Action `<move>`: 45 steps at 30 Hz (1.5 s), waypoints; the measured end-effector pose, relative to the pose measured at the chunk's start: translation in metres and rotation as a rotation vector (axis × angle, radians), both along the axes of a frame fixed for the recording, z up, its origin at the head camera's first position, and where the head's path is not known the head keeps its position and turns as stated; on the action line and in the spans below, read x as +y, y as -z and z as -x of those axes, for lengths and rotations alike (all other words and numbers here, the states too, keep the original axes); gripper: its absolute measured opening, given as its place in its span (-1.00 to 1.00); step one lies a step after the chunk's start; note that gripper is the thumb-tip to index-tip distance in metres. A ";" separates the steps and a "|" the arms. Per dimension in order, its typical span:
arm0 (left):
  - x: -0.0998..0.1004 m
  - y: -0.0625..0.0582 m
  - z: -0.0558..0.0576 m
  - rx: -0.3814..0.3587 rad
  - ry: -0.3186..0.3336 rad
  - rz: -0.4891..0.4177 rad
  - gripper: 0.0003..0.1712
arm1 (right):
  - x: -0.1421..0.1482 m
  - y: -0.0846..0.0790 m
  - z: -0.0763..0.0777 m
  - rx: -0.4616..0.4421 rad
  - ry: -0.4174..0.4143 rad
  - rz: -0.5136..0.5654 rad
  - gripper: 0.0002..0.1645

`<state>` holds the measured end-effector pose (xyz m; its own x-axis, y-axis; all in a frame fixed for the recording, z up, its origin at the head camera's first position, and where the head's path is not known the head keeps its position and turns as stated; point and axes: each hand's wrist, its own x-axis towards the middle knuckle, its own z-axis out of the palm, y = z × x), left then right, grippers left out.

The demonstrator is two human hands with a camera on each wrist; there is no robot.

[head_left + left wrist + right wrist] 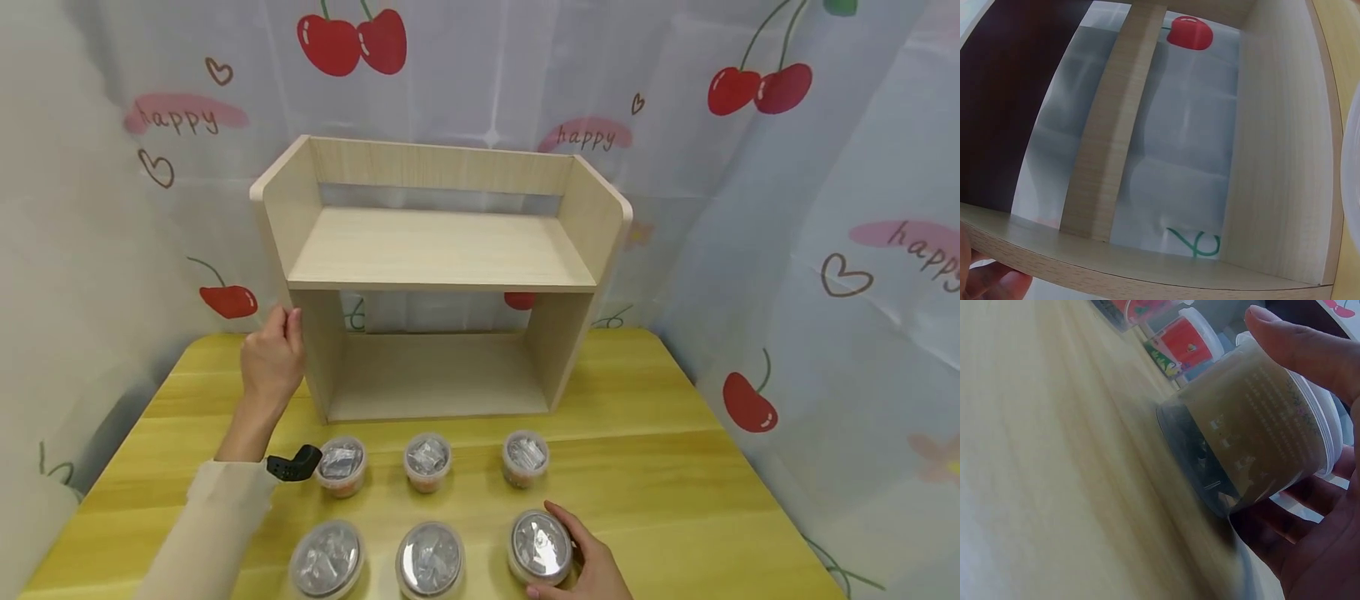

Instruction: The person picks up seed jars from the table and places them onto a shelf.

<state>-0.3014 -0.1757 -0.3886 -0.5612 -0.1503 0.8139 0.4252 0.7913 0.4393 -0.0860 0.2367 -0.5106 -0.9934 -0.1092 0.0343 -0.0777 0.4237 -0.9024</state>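
A clear lidded round plastic tub (540, 546) stands on the table at the front right. Round its side my right hand (588, 562) holds it, thumb across the far side in the right wrist view, where brownish contents and printed writing show on the tub (1254, 425). Beside the left panel of a pale wooden two-tier shelf (442, 287) is my left hand (273, 358), its fingers curled. The left wrist view has those fingers (997, 281) just outside the panel's edge; whether they touch the wood is unclear.
Two more large tubs (430, 558) stand in the front row. Behind them is a row of three smaller tubs (525, 458), just before the shelf. All sit on a yellow wood-grain table (675, 500). A cherry-print cloth (480, 75) hangs behind.
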 end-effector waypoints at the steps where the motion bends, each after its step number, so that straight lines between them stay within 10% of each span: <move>1: 0.000 0.000 0.000 0.005 -0.003 0.001 -0.70 | 0.000 0.000 0.000 -0.010 -0.006 0.006 0.17; 17: 0.000 0.003 -0.002 0.061 -0.021 0.014 -0.74 | 0.011 0.010 0.004 0.091 -0.147 0.199 -0.10; 31: -0.001 0.004 -0.002 0.032 -0.021 -0.004 -0.73 | -0.001 -0.023 0.003 0.102 0.117 0.097 -0.04; 45: -0.001 0.005 -0.001 0.044 -0.030 0.006 -0.72 | -0.001 -0.087 0.043 0.553 0.067 0.128 -0.03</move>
<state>-0.3001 -0.1763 -0.3937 -0.5204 -0.1617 0.8385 0.4201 0.8064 0.4163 -0.1293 0.2353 -0.4237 -0.8285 -0.0074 0.5600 -0.5299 0.3338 -0.7796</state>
